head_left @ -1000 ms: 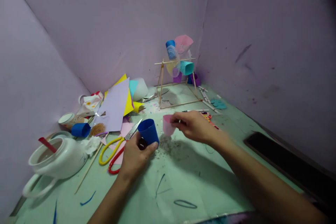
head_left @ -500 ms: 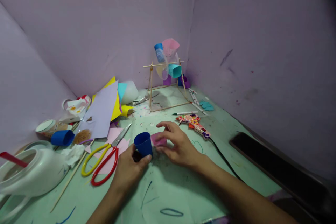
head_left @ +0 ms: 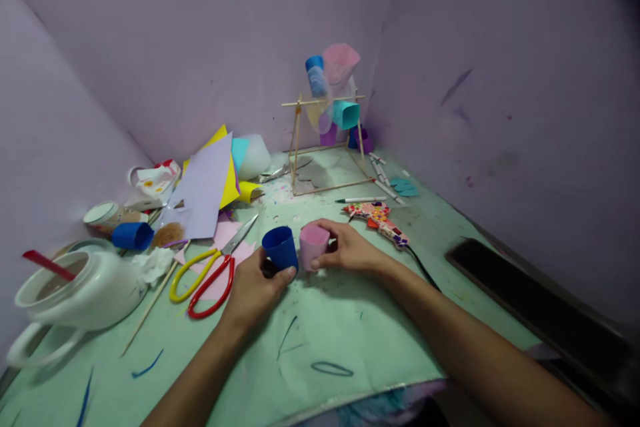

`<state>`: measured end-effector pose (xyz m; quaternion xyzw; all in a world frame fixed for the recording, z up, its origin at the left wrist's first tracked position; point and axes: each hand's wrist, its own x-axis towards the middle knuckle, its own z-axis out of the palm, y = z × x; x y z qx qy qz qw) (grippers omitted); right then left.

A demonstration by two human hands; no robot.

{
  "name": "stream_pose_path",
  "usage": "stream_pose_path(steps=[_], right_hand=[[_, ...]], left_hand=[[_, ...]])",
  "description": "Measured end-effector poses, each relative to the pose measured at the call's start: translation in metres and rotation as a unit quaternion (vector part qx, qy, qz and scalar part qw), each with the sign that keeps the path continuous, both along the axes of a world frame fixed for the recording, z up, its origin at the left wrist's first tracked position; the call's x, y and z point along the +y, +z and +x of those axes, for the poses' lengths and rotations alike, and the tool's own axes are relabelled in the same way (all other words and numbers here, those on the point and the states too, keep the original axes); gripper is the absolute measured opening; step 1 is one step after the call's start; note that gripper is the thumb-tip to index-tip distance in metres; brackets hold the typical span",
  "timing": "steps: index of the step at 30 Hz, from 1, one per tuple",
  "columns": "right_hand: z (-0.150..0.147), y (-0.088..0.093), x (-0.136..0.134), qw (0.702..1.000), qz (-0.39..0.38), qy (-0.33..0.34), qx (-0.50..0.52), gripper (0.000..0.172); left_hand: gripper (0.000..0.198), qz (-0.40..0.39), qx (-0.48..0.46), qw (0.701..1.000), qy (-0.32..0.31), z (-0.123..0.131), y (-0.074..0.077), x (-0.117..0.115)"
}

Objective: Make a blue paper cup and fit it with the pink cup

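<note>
My left hand is closed around a small dark blue paper cup, its mouth facing up. Just right of it, my right hand grips a small pink paper cup between thumb and fingers. The two cups stand side by side, close together, low over the green table; whether they rest on it I cannot tell. Left of my left hand lie large scissors with one yellow and one red handle loop. A flower-patterned glue gun lies beyond my right hand.
A stick frame carrying a wheel with coloured paper cups stands at the back. Coloured paper sheets, a blue paper cup, a thin stick and a white pot occupy the left. A black phone-like slab lies right.
My right hand has closed on the pink cup, which now stands upright beside the blue one. The left hand keeps its hold on the blue cup. The camera view has shifted slightly.
</note>
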<state>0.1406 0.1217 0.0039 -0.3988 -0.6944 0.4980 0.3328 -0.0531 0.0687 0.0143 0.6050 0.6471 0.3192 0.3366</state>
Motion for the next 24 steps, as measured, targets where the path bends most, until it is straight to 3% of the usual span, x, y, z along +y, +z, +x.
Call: stream_pose_path(steps=[4,9,14,19,24], right_hand=[[-0.002,0.002,0.000,0.999,0.023,-0.046,-0.013,0.044],[-0.008,-0.010,-0.003,1.000,0.012,-0.006,-0.010,0.047],[-0.010,-0.022,-0.002,0.998,0.035,-0.008,-0.047,0.048],[-0.008,-0.020,-0.001,0.999,0.019,-0.001,-0.037,0.048],[-0.008,-0.018,0.000,0.997,0.057,-0.008,-0.057,0.046]], left_hand=[[0.026,0.014,0.003,1.000,0.027,-0.003,0.002,0.003],[0.023,0.019,0.004,1.000,-0.003,-0.003,-0.003,0.004],[0.020,-0.015,0.004,1.000,-0.014,-0.002,-0.007,0.005],[0.022,-0.026,0.021,0.999,-0.006,-0.004,-0.010,0.006],[0.025,-0.022,0.039,0.999,-0.002,-0.003,-0.008,0.007]])
